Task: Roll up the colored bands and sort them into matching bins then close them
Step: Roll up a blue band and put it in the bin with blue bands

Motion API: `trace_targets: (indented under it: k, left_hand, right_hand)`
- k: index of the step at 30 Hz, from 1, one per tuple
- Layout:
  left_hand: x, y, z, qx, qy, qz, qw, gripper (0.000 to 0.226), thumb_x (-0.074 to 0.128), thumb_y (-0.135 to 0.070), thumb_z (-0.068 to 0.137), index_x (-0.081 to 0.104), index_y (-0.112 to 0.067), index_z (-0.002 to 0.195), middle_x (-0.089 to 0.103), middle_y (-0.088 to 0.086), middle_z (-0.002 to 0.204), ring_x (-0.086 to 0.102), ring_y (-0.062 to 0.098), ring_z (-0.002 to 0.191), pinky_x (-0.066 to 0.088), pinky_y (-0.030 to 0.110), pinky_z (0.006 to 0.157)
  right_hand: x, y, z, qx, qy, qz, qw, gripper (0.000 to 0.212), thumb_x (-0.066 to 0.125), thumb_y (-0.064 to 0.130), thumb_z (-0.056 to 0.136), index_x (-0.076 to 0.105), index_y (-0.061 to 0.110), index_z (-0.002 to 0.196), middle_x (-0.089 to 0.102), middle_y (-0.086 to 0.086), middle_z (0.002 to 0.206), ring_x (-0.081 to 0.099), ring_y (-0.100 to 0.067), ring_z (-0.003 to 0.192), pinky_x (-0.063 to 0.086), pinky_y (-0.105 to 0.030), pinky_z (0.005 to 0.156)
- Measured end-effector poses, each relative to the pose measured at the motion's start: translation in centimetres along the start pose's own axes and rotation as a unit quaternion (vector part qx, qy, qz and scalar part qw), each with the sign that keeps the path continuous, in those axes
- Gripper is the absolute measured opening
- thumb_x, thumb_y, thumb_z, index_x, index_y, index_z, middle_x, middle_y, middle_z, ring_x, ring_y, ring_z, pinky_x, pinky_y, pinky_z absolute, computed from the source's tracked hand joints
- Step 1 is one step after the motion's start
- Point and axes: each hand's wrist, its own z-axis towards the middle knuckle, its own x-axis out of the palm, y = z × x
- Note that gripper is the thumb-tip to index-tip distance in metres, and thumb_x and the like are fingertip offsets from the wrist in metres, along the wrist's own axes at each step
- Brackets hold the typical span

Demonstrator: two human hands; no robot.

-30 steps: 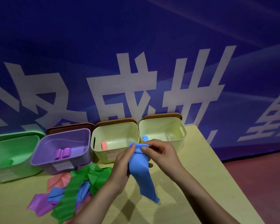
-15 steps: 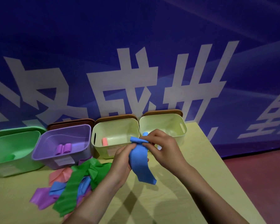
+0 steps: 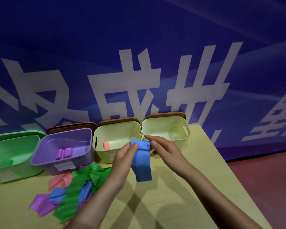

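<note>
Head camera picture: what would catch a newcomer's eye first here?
Two hands in the middle: the left hand and right hand pinch a blue band, its top rolled, above the yellow table. Behind stand four open bins in a row, including a green bin and a purple bin, and a tangle of loose bands lies at the left.

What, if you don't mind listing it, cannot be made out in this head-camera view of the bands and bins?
- Far-right bin: its floor is hidden behind the right hand and the blue band.
- Green bin: cut off by the left frame edge.
- Labels on the bin fronts, such as the purple bin: too blurred to read.
- Band pile: overlapping strips hide the count.
- Left hand: fingers behind the band unseen.
</note>
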Motion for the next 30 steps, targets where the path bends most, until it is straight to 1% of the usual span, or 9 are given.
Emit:
trace_targets:
  k: [3,6,8,10,15,20,24,26,30]
  left_hand:
    - [0.3,0.2,-0.2,0.045,-0.009,0.081,0.996,0.023,0.048,-0.018,0.099,0.068,-0.02,0.088,0.069,0.001,0.079,0.058,0.011,0.074,0.042,0.025,0.067]
    - [0.1,0.9,-0.1,0.099,-0.011,0.129,0.987,0.023,0.051,-0.028,0.096,0.066,-0.012,0.087,0.063,0.019,0.078,0.052,0.014,0.07,0.039,0.032,0.065]
    - [-0.1,1.0,-0.3,0.123,-0.012,0.14,0.983,0.034,0.05,-0.034,0.091,0.063,-0.003,0.085,0.055,0.015,0.068,0.046,0.011,0.065,0.035,0.032,0.061]
    - [-0.1,0.7,-0.4,0.13,-0.002,0.127,0.983,0.037,0.049,-0.038,0.087,0.064,-0.003,0.085,0.054,0.008,0.067,0.045,0.011,0.063,0.035,0.031,0.06]
    - [-0.4,0.1,-0.4,0.099,0.04,0.093,0.99,0.023,0.051,-0.037,0.087,0.073,-0.031,0.087,0.066,-0.001,0.076,0.054,0.007,0.071,0.04,0.023,0.064]
    - [-0.3,-0.6,-0.5,0.074,0.028,0.072,0.994,0.022,0.048,-0.017,0.098,0.068,-0.018,0.088,0.068,-0.01,0.073,0.057,0.0,0.069,0.043,0.013,0.065]
    - [-0.2,-1.0,-0.7,0.084,0.019,0.076,0.993,0.023,0.044,-0.011,0.099,0.066,-0.005,0.097,0.067,0.0,0.082,0.057,-0.011,0.07,0.034,-0.005,0.065]
    - [-0.2,-1.1,-0.8,0.082,0.026,0.076,0.993,0.023,0.045,-0.013,0.099,0.067,-0.008,0.096,0.068,0.0,0.083,0.057,-0.008,0.07,0.037,-0.002,0.065]
    - [-0.2,-0.8,-1.0,0.028,0.029,-0.007,0.999,0.02,0.054,-0.026,0.091,0.072,-0.018,0.092,0.071,-0.002,0.081,0.062,0.01,0.078,0.046,0.023,0.07]
  right_hand:
    - [0.8,0.4,0.1,0.025,-0.012,0.0,1.0,0.014,0.057,0.018,0.095,0.07,0.019,0.101,0.063,0.011,0.068,0.056,-0.006,0.064,0.05,-0.025,0.069]
    - [1.4,0.6,0.2,0.01,-0.027,-0.006,1.0,0.013,0.063,0.01,0.089,0.066,0.019,0.08,0.058,0.015,0.063,0.048,-0.003,0.062,0.041,-0.018,0.062]
    - [1.5,0.6,0.1,-0.008,-0.034,-0.003,0.999,0.015,0.064,0.007,0.089,0.062,0.016,0.076,0.054,0.012,0.064,0.045,-0.005,0.061,0.038,-0.018,0.06]
    - [1.5,0.6,0.0,-0.021,-0.035,0.005,0.999,0.013,0.064,0.008,0.088,0.06,0.011,0.076,0.052,0.005,0.065,0.043,-0.007,0.062,0.037,-0.02,0.059]
    - [1.6,0.7,-0.2,-0.008,-0.035,0.063,0.997,0.01,0.065,0.013,0.086,0.062,0.014,0.077,0.055,0.002,0.068,0.047,-0.009,0.063,0.04,-0.022,0.06]
    - [1.6,1.3,-0.1,0.029,-0.041,0.093,0.994,0.014,0.058,0.007,0.093,0.065,0.008,0.082,0.054,0.005,0.061,0.049,-0.009,0.055,0.042,-0.018,0.059]
    - [1.7,1.1,-0.2,0.07,-0.029,0.15,0.986,0.024,0.047,0.021,0.1,0.068,0.011,0.107,0.053,-0.003,0.066,0.052,-0.014,0.064,0.045,-0.025,0.07]
    - [1.5,1.1,-0.3,0.058,-0.022,0.134,0.989,0.017,0.055,0.015,0.095,0.069,0.011,0.105,0.056,0.003,0.063,0.051,-0.011,0.062,0.045,-0.021,0.067]
    - [1.5,1.5,-0.4,0.012,-0.033,0.111,0.993,0.012,0.062,0.0,0.088,0.069,0.01,0.09,0.062,0.011,0.069,0.053,-0.001,0.061,0.043,-0.015,0.061]
